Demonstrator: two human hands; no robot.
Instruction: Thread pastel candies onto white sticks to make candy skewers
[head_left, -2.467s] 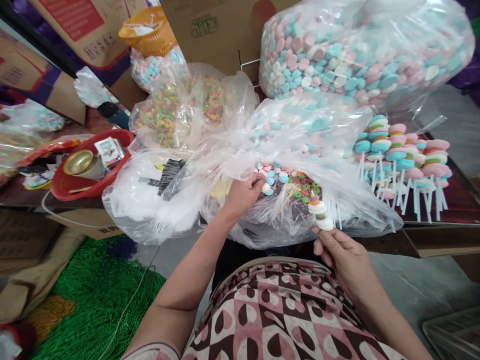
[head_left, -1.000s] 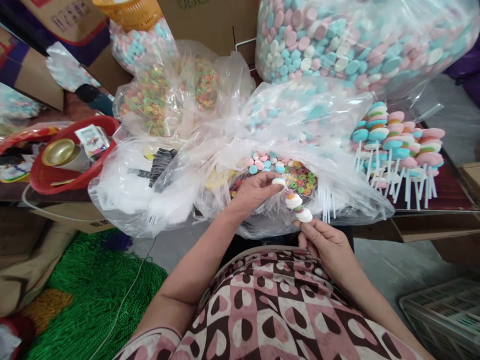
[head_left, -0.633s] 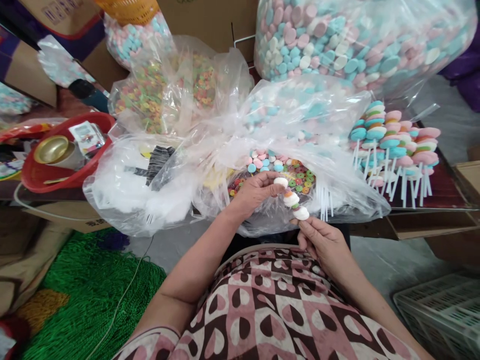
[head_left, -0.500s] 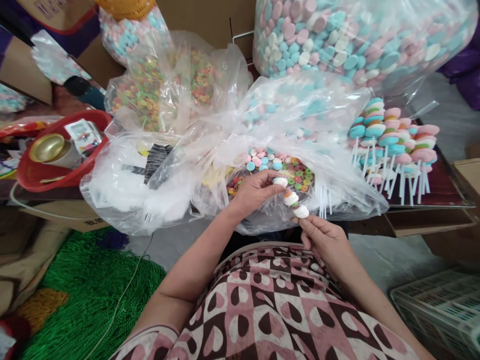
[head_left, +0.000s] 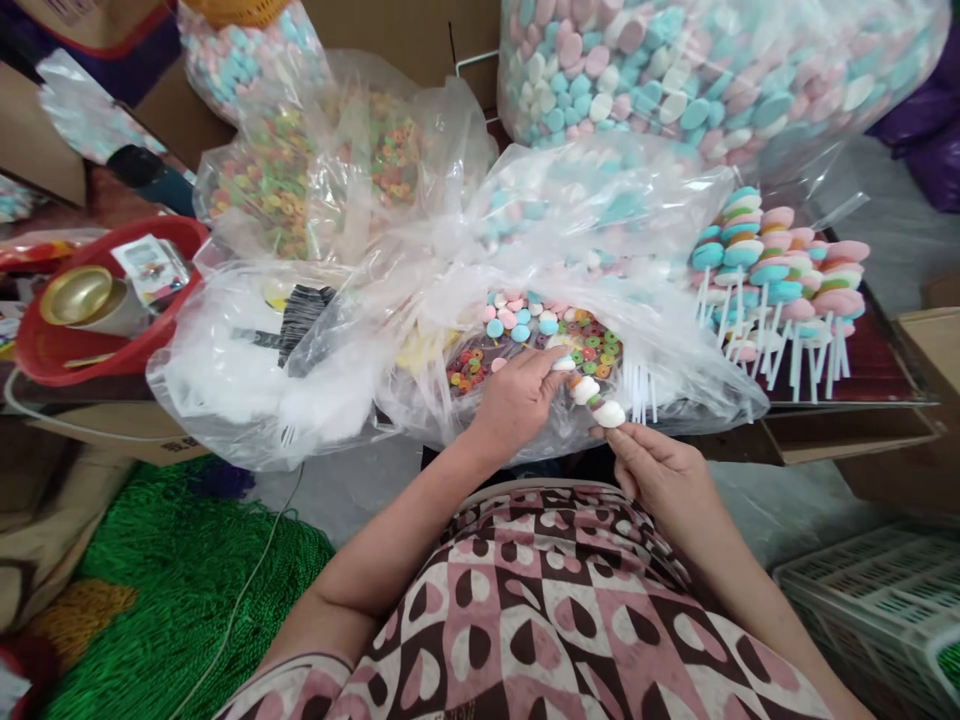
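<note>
On my head feed, the left hand (head_left: 517, 402) pinches a marshmallow (head_left: 564, 364) at the far end of a candy skewer (head_left: 586, 391); the right hand (head_left: 660, 462) grips its near end. I note loaded sticks (head_left: 776, 265) on the dark-red surface (head_left: 889, 350).

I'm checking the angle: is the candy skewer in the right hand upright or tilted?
Tilted: the candy skewer slants leftward from the right hand toward the left hand.
</note>
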